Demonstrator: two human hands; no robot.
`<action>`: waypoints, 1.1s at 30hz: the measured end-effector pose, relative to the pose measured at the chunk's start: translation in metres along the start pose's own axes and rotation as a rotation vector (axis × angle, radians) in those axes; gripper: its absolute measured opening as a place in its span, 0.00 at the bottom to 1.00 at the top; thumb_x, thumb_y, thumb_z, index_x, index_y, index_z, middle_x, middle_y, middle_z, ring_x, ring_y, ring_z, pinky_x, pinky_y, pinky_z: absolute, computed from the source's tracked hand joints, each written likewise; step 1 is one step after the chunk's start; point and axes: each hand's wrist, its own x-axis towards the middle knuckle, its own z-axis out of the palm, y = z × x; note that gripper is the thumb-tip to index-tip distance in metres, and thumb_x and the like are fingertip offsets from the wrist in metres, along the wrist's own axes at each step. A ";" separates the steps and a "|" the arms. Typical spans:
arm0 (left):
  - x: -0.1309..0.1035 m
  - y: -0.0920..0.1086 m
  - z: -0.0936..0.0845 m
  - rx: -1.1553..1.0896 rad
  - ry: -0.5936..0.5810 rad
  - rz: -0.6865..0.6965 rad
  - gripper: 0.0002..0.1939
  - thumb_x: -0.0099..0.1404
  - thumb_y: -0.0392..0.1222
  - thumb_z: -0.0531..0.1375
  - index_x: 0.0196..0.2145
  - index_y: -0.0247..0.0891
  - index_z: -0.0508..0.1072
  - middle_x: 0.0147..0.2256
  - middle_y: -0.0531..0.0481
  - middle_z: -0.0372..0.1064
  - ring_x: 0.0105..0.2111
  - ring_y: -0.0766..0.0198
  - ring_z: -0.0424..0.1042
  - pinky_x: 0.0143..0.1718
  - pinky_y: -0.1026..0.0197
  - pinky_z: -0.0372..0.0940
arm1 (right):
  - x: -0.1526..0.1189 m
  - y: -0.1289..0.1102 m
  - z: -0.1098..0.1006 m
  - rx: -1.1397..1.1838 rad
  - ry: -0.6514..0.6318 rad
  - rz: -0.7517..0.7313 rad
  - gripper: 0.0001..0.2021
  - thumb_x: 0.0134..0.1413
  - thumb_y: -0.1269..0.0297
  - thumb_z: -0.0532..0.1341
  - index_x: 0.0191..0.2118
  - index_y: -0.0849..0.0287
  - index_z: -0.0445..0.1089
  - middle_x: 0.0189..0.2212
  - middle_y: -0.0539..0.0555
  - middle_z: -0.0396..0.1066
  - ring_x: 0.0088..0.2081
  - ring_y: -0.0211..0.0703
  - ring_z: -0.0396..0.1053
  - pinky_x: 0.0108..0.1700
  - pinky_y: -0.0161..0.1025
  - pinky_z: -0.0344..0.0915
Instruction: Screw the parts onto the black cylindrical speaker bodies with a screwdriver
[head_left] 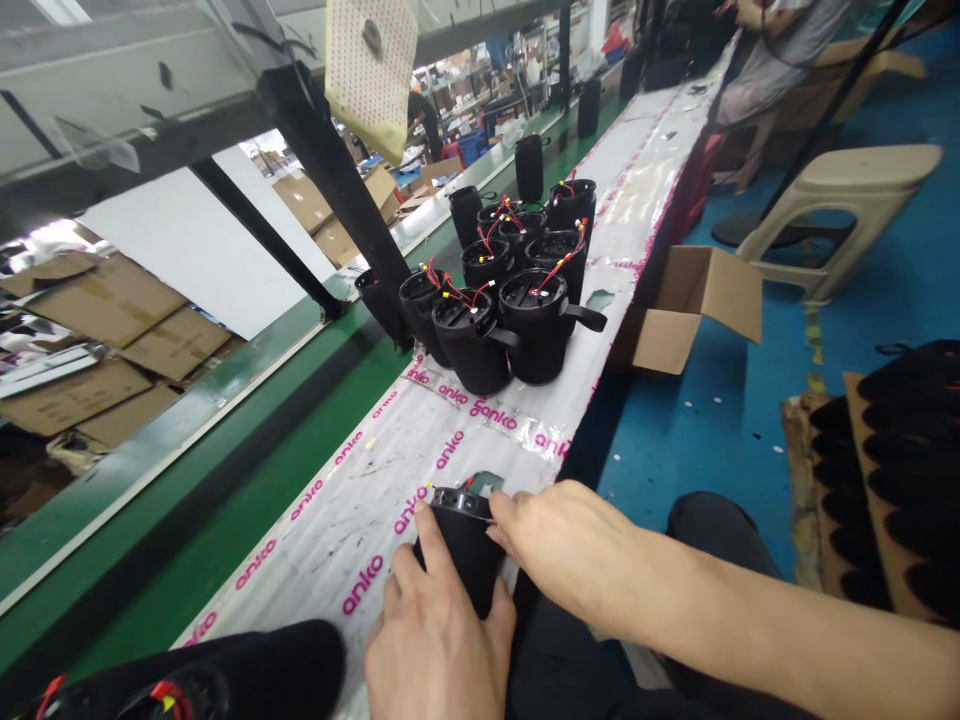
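A black cylinder (465, 555) with a dark plastic ring at its top leans on the white anko-printed covering (352, 510). My left hand (439, 630) is wrapped round its near side, fingers along the body and up to the rim. At the right edge of that rim my right hand (544, 530) pinches with thumb and forefinger; whatever lies between the fingertips is too small to make out. Farther up the strip stands a group of several black cylinders (536, 325) with red wires and small connectors on top, some with black straps.
More black cylinders with wires (180, 690) lie at the bottom left. A green conveyor (255, 450) runs along the left. On the right are an open carton (667, 335), a beige stool (862, 175) and stacked black items (915, 470). Another person's arm shows at the top right.
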 end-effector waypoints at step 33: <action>-0.008 0.009 -0.006 -0.017 -0.006 -0.034 0.38 0.64 0.51 0.59 0.65 0.27 0.57 0.39 0.43 0.66 0.36 0.53 0.72 0.36 0.56 0.68 | -0.002 -0.011 -0.013 -0.021 -0.016 0.008 0.05 0.68 0.69 0.54 0.42 0.62 0.65 0.22 0.50 0.72 0.22 0.46 0.73 0.20 0.42 0.48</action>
